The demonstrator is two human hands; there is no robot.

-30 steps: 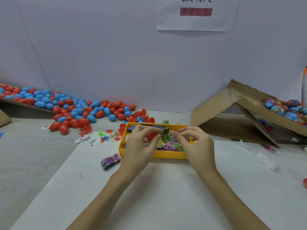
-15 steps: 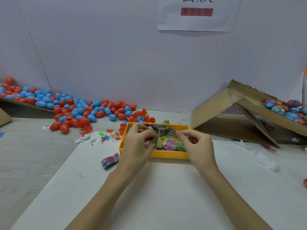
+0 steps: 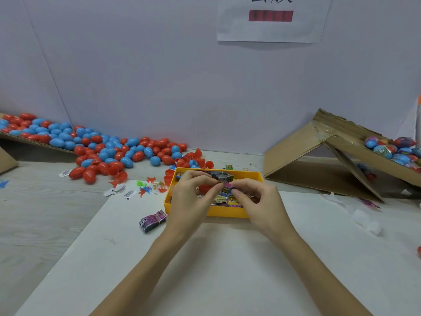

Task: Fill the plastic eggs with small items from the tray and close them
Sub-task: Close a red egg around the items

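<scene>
Two hands now meet over the yellow tray [image 3: 227, 213]: left hand [image 3: 191, 201] and right hand [image 3: 262, 201] both pinch one small purple packet [image 3: 226, 186], lifted since before.

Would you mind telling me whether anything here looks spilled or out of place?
Yes: red and blue eggs have spilled off the cardboard ramp onto the table, and a banded packet bundle lies outside the yellow tray.

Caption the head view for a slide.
Both hands, left and right, pinch a small printed packet over the yellow tray.
</scene>
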